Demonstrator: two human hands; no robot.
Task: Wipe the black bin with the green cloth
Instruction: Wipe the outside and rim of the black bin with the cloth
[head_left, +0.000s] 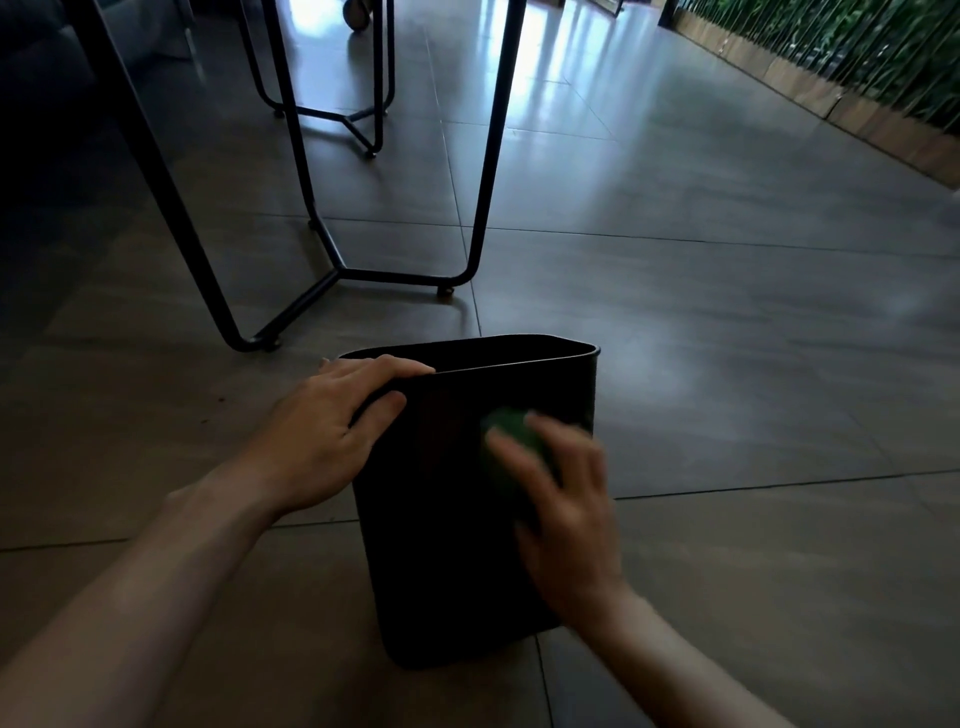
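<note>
The black bin stands upright on the tiled floor at the lower centre, its open top facing up. My left hand grips the bin's near-left rim, fingers over the edge and thumb on the outer wall. My right hand presses the green cloth against the bin's near wall toward the right side. The right hand is blurred. Most of the cloth is hidden under its fingers; only a bunched green patch shows above them.
Black metal table legs stand just beyond the bin to the left, with a second frame farther back. A wooden planter edge with green plants runs along the far right. Glossy floor tiles stretch to the right.
</note>
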